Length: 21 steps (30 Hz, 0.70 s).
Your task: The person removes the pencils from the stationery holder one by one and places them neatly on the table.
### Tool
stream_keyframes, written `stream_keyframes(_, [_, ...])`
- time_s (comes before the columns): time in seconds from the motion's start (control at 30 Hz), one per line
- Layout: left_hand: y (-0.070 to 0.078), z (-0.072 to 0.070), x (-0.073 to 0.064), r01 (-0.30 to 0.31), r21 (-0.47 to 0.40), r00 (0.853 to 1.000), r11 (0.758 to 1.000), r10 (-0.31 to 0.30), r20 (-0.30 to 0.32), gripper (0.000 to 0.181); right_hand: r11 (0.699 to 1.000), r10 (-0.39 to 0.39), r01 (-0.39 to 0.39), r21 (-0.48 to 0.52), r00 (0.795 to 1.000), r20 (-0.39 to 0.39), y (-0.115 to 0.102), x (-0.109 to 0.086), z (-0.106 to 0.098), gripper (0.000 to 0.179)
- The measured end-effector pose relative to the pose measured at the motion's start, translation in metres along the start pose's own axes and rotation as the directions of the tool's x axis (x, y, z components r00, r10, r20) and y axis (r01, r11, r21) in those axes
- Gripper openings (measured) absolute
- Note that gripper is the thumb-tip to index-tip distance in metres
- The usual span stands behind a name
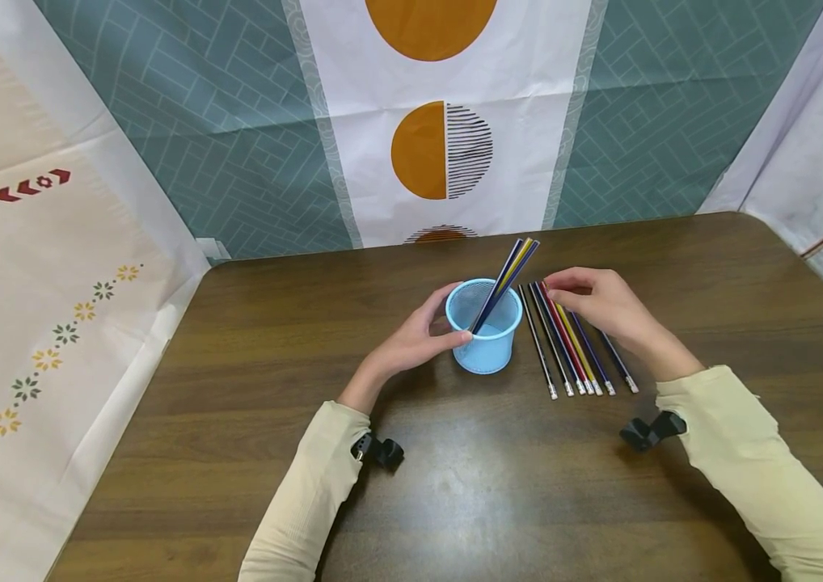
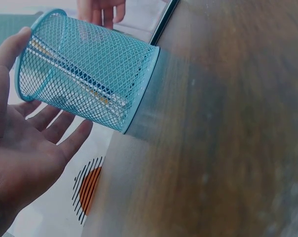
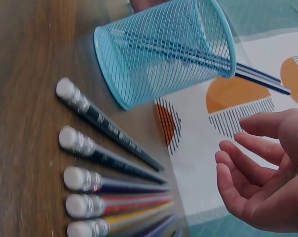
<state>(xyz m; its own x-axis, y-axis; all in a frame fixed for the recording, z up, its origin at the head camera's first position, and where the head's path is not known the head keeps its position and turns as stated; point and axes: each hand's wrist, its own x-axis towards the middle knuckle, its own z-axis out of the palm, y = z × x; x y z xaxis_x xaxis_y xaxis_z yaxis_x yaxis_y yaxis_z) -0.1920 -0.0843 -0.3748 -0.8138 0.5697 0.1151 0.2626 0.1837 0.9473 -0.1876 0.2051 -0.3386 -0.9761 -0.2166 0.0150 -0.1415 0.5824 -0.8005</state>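
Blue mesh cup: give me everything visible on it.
The light-blue mesh cup is round and open-topped, with fine diamond mesh walls that look like painted metal wire and smooth bands at rim and base. It appears to stand upright on the brown wooden table, left of a row of pencils in the head view. Several pencils inside, dark ones and a yellow, lean to the right and stick out above the rim. The left hand holds it, thumb at the rim.

- Before you, a brown wood-grain surface (image 1: pixel 222 453).
- Beyond it, you see a teal-and-white hanging (image 1: pixel 237 73) with orange circles (image 1: pixel 429 28).
- On your left, a cream cloth (image 1: pixel 33 267) bears flower motifs (image 1: pixel 46 359).
- At your right, pale sheeting (image 1: pixel 812 170).
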Motion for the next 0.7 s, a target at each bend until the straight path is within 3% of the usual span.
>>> stream_keyframes(0.33, [-0.002,0.0,0.002,0.001,-0.007,1.0,1.0,-0.001,-0.003,0.072,0.995,-0.03,0.031,0.09,1.0,-0.005,-0.012,0.007,0.008,0.037])
stream_keyframes(0.7, [-0.003,0.0,0.002,0.002,-0.016,1.0,1.0,-0.002,-0.003,0.073,0.971,-0.022,0.032,0.238,0.999,-0.045,-0.022,0.014,0.018,0.036])
